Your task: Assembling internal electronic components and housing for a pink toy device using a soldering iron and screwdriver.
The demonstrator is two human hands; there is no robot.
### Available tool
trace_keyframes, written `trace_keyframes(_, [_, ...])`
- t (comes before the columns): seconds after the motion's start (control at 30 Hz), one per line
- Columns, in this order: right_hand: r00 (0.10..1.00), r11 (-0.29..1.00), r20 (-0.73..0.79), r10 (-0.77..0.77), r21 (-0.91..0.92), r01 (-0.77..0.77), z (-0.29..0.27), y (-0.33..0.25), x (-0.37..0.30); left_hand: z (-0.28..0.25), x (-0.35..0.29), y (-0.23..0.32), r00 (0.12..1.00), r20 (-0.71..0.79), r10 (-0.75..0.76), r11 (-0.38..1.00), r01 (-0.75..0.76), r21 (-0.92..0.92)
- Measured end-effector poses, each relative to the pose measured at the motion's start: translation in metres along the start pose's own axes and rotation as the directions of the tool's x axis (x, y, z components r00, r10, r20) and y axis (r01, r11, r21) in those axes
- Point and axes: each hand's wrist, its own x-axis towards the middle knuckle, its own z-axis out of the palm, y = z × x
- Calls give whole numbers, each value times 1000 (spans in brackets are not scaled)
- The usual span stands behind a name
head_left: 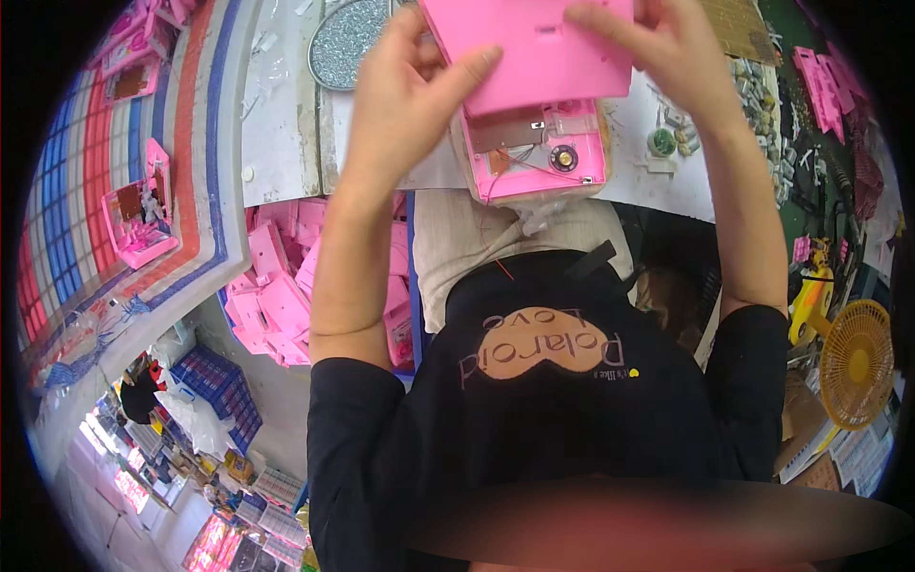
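My left hand point(410, 100) and my right hand point(658, 48) both grip a flat pink plastic cover point(534, 52) at the top of the view. The cover is held just above an open pink toy housing point(538, 153) that lies on the white worktable point(286, 114). Inside the housing I see a metal plate, thin wires and a small round speaker. My left thumb lies across the cover's lower left edge; my right fingers hold its upper right corner.
A bin of pink plastic shells point(281, 286) sits below the table on my left. A silver glitter disc point(345, 43) lies at the table's back. Small parts point(762, 105) and pink pieces point(829, 81) are at the right, a yellow fan point(856, 362) lower right.
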Motion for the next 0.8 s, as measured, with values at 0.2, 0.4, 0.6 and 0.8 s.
trace_keyframes(0.2, [995, 995, 0, 96, -11, -96, -22, -29, -4, 3, 34, 34, 990, -114, 78, 989, -92, -119])
trace_keyframes(0.4, [970, 975, -180, 161, -121, -185, -16, -15, -40, 23, 28, -1, 998, -39, 53, 977, -60, -205])
trace_keyframes(0.6, [954, 897, -168, 248, -332, -291, -1, 5, -109, 29, -15, -1, 999, 7, 32, 913, -32, 406])
trace_keyframes(0.8, [961, 849, -107, 256, -449, -277, 17, 33, -140, 30, -49, -50, 955, 68, 289, 725, -265, 636])
